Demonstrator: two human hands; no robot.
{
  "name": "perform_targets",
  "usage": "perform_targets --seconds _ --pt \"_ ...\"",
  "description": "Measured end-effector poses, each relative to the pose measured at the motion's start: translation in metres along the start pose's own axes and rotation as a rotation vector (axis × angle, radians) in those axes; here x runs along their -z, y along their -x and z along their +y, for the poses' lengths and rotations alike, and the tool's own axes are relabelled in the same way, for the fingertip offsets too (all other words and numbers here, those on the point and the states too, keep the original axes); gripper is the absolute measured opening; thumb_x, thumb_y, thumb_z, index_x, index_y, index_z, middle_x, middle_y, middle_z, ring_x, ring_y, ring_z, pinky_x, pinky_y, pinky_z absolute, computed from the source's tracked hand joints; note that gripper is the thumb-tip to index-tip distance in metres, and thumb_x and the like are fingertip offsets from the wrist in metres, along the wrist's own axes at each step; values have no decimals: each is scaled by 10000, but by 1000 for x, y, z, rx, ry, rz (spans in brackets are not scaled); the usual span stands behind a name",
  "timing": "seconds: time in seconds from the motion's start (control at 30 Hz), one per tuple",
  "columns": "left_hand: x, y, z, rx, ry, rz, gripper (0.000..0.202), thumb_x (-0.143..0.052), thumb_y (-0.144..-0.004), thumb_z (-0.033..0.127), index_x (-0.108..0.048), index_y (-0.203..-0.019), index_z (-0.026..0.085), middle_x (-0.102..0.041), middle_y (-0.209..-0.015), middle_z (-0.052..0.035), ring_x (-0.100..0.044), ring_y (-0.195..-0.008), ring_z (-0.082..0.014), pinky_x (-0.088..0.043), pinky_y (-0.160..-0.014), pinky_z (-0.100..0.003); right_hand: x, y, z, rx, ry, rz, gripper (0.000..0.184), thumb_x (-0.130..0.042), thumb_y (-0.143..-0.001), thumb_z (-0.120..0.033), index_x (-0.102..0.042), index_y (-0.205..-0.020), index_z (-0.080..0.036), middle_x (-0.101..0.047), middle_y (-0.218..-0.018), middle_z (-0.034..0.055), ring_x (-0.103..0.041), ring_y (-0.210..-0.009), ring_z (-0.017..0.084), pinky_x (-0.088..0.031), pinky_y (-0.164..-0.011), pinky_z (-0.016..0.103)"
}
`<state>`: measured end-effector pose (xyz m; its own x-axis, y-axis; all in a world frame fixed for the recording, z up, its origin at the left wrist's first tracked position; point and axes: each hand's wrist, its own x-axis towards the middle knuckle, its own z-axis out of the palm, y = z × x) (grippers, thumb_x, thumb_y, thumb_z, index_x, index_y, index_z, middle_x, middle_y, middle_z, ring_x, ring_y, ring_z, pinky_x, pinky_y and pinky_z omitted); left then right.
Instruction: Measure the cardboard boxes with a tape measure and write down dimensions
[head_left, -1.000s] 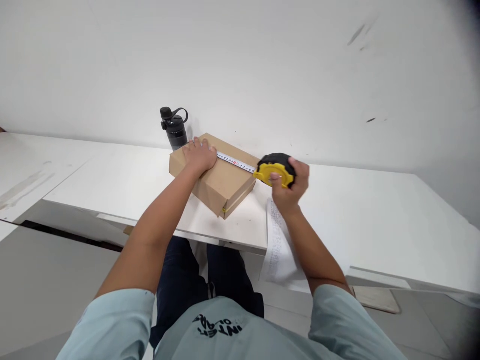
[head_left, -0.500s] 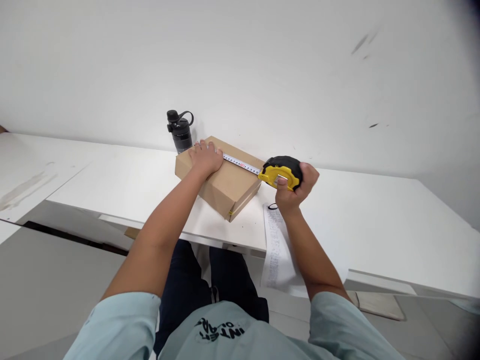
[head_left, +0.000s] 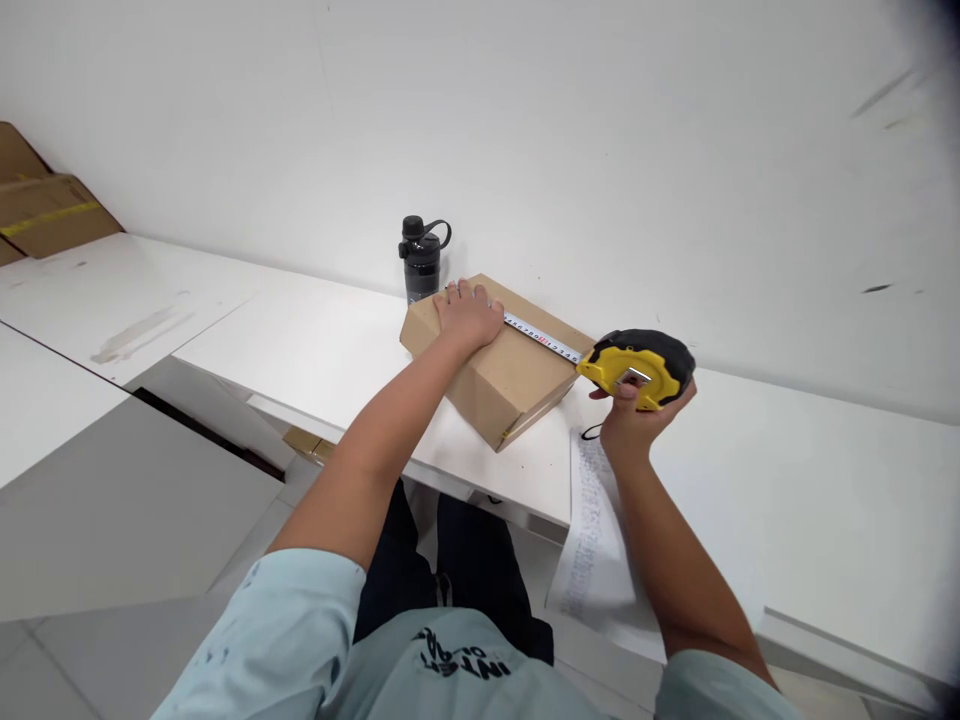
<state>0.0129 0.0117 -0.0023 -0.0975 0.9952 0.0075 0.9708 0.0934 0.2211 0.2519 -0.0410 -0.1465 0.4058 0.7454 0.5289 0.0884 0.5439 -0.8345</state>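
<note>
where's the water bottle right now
Head view, left of centre: the black water bottle stands on the white table by the wall, just behind the cardboard box and the left hand.

There's your brown rectangular cardboard box (head_left: 510,375), lying flat and closed, turned so one corner points at 6 o'clock, toward you. Along its far top edge runs the white metal tape blade (head_left: 541,335), pulled out with its black and red marks face up. It stretches from under your left hand (head_left: 469,312) at the box's 11 o'clock out to its 3 o'clock corner. There the yellow and black plastic tape measure case (head_left: 637,368) stands on edge just off the box, yellow face toward you, gripped in your right hand (head_left: 637,420).
</note>
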Motion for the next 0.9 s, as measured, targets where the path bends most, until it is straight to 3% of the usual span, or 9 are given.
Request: perform_targets --seconds 0.07,0.1,0.23,0.33,0.5,0.67,0.77,0.9 --pt "0 2 0 -9 14 20 683 -215 -1092 428 -362 -1694 139 -208 -1817 -148 -160 -1689 -338 -152 -1348 -576 -9 0 -7 -6 -146 152 860 -821 -700 -744 -397 -1295 -293 -617 -1052 -4 -677 -785 175 -630 -533 349" --pt "-1 2 0 -14 21 37 680 -213 -1095 445 -401 -1675 144 -227 -1812 -149 -158 -1688 -344 -126 -1350 -593 -13 0 -11 -9 -180 168 807 -848 -691 -720 -423 -1224 -289 -613 -994 -31 -672 -748 156 -621 -504 321" --pt "-2 5 -2 -21 61 176 752 -141 -1093 597 -527 -1601 199 -279 -1800 -121 -67 -1700 -360 8 -1344 -647 -21 -3 -21 -49 -249 230 722 -831 -704 -761 -438 -1070 -279 -631 -977 -52 -708 -745 133 -633 -511 285" --pt "-5 3 -3 9 99 256 801 -98 -1080 645 -397 -1685 214 -211 -1822 -110 -30 -1705 -347 -23 -1344 -642 -19 -7 -21 -145 -281 273 710 -781 -741 -805 -425 -1047 -273 -664 -933 -59 -714 -686 116 -635 -545 264" --pt "-16 -1 -5 50 85 288 798 -114 -1075 649 -136 -1762 243 -176 -1829 -119 -35 -1706 -341 -48 -1335 -653 -13 -17 -15 -264 -290 329 700 -611 -807 -899 -417 -1010 -257 -639 -685 -67 -657 -527 122 -537 -451 213" --pt "-9 -3 -2 99 43 118 926 -291 -1031 687 -25 -1764 187 -192 -1813 -189 -109 -1684 -431 -81 -1312 -698 -12 -19 -19 -236 -280 343 676 -662 -808 -846 -398 -1042 -269 -668 -723 -85 -676 -535 129 -561 -467 236" --pt "11 -8 -2 100 15 -17 982 -361 -998 733 -41 -1767 215 -170 -1814 -203 -153 -1669 -465 -106 -1297 -720 -13 -17 -21 -215 -283 344 664 -662 -819 -833 -390 -1052 -274 -687 -772 -86 -696 -569 124 -588 -504 249" --pt "40 -21 -11 77 -6 -192 1241 -595 -863 831 59 -1757 272 -343 -1759 -203 -329 -1609 -477 -300 -1259 -649 -14 -16 -21 -222 -309 354 679 -653 -809 -854 -375 -1039 -278 -675 -751 -87 -687 -554 125 -588 -501 257"
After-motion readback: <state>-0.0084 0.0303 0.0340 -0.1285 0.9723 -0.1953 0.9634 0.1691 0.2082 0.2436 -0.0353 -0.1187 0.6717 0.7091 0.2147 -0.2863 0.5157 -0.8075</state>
